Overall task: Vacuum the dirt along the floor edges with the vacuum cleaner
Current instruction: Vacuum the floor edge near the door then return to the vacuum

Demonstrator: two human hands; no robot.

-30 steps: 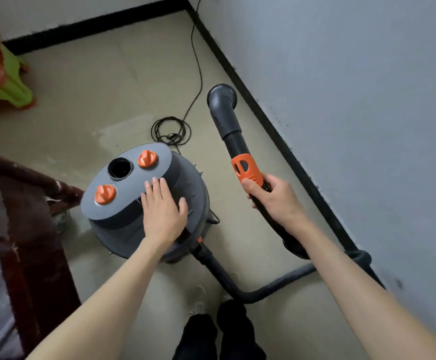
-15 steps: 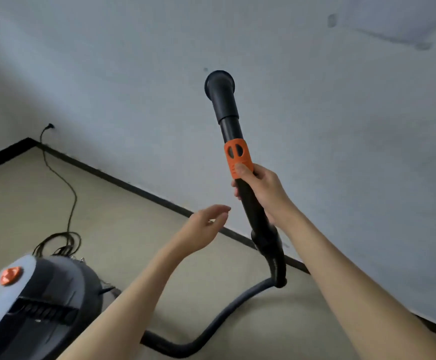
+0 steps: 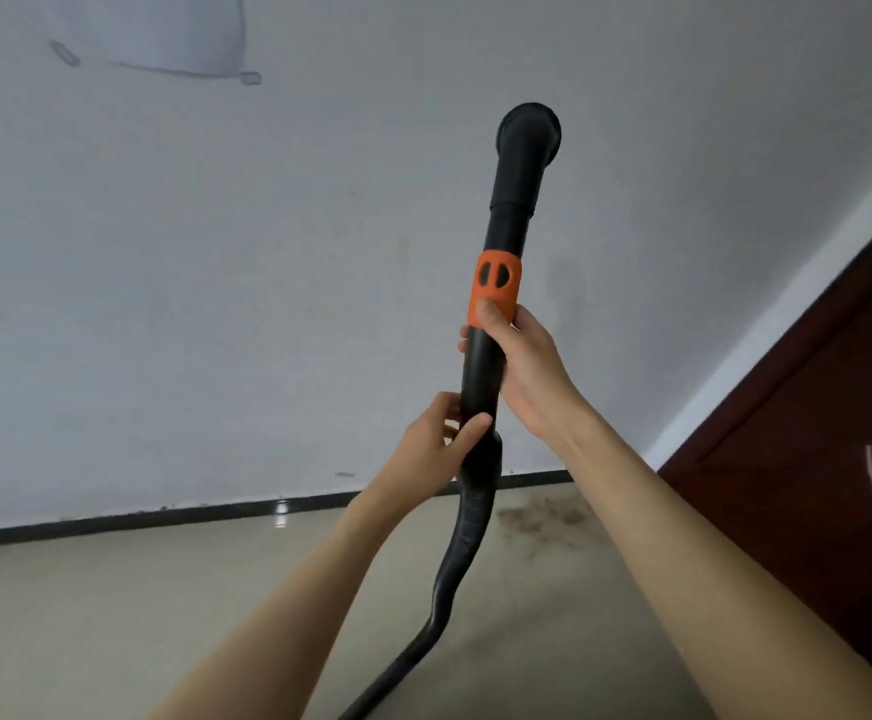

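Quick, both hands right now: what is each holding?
Left hand: grips the black vacuum wand low, near the hose joint.
Right hand: grips the wand higher, thumb on the orange collar.

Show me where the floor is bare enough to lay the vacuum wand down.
Bare floor lies left of the hose, up to the black baseboard. Right of the hose, dirt covers the corner by the brown door.

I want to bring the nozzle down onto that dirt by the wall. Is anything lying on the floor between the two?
Nothing visible does. The nozzle is held up in front of the wall by the right hand and left hand. The dirt lies on bare floor beside the black baseboard, near the brown door.
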